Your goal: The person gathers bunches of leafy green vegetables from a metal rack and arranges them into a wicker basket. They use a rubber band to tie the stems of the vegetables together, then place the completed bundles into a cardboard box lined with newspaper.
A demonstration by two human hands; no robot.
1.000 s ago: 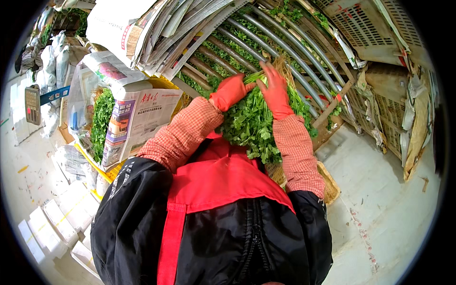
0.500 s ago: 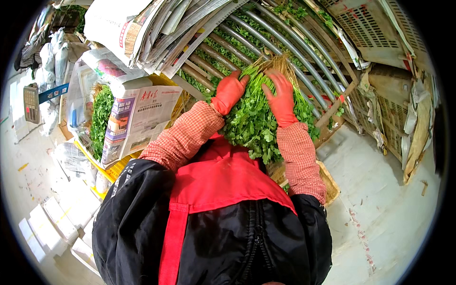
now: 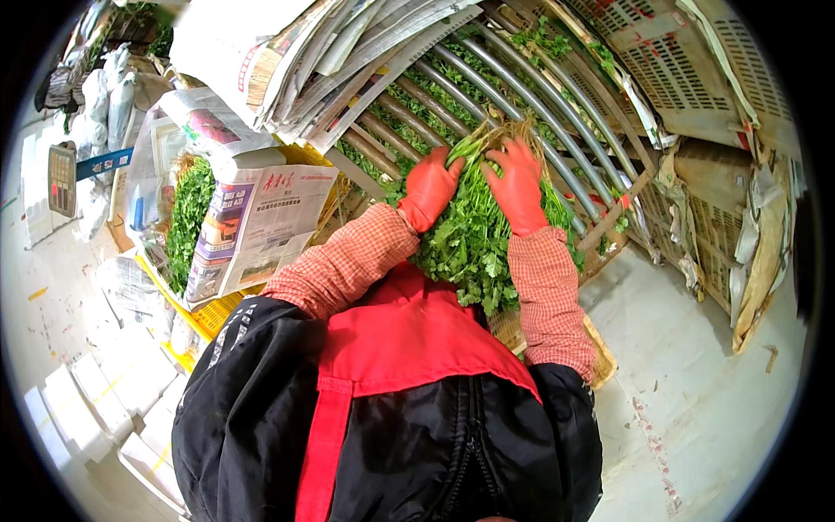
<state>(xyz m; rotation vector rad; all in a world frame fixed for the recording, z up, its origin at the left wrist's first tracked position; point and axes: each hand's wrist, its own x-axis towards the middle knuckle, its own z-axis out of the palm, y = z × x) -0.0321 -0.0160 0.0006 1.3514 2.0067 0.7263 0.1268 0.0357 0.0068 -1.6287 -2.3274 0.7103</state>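
A leafy green bunch of coriander [image 3: 470, 252] lies in front of me on a rack of metal bars [image 3: 513, 91], its pale roots pointing away and its leaves hanging toward my red apron. My left hand [image 3: 431, 191], in an orange-red rubber glove, is curled around the left side of the stems. On the right side, my gloved right hand [image 3: 518, 190] presses bent fingers in around the stems just below the roots. Some of its fingertips are hidden among the stems.
Stacked newspapers [image 3: 322, 52] cover the rack's far left. Beside them, a yellow crate [image 3: 215, 317] holds newspaper-wrapped greens [image 3: 190, 222]. More greens show beneath the bars. Plastic crates [image 3: 709, 204] stand at right; white boxes [image 3: 96, 396] sit on the floor at lower left.
My right hand's spread fingers have drawn in on the stems. My left hand has shifted slightly right and down and curled closer around the bunch. The view has tilted a little.
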